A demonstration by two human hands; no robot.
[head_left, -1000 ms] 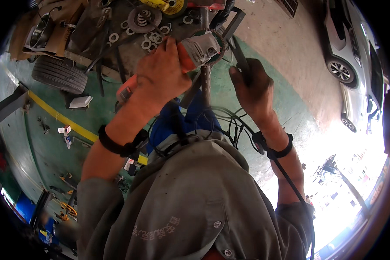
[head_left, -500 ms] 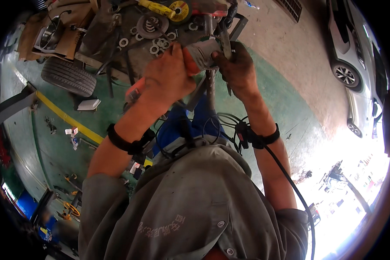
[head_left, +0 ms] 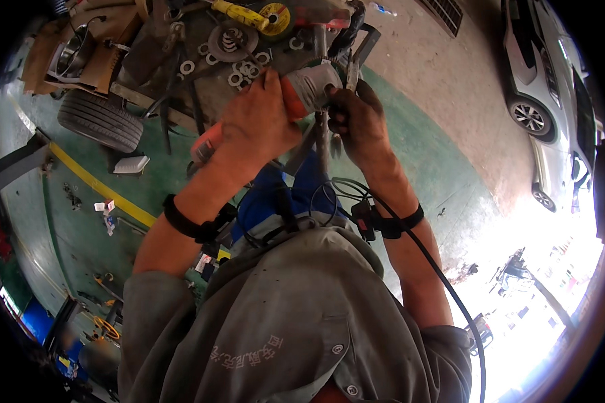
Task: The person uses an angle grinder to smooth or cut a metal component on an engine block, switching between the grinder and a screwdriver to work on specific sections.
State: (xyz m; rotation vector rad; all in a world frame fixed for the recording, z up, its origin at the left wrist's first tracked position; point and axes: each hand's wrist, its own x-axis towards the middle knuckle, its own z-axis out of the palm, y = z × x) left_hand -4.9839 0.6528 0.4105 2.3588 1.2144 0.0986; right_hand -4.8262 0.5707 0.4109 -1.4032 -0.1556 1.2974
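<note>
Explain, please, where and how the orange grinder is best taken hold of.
The orange grinder is probably best gripped around its long body, coming from the lower left, as the left hand does: the grey head lies at the upper right.

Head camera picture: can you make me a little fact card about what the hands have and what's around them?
Left hand: wrapped around an orange-and-grey angle grinder
Right hand: gripping a flat grey metal bar, close to the grinder's head
Dark worktop: holds pale metal rings and a yellow round disc
Picture's left: black rubber tyre
Picture's right: silver car
Green floor: yellow stripe on the left
</note>
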